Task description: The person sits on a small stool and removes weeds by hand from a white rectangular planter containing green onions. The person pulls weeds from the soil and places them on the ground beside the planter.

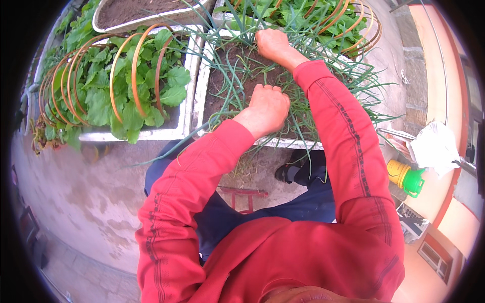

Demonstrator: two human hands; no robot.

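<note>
My left hand [267,110] is low over the near part of a white planter box [201,94], back of the hand up and fingers curled under. Thin grassy stems [299,117] surround it; whatever lies beneath the fingers is hidden. Farther forward, my right hand [274,43] is bent into a fist among long green onion leaves [235,75] near the far end of the same box. Its fingertips face away, so I cannot tell whether they hold a stem. Dark bare soil [246,57] shows between the two hands.
To the left, a white box holds leafy greens [110,87] under brown hoops [136,68]. Another soil-filled planter [140,11] and more hooped greens [341,30] stand beyond. Loose grass [244,168] lies on concrete [94,197] by a red metal frame [246,195]. A yellow-green container [407,178] is at right.
</note>
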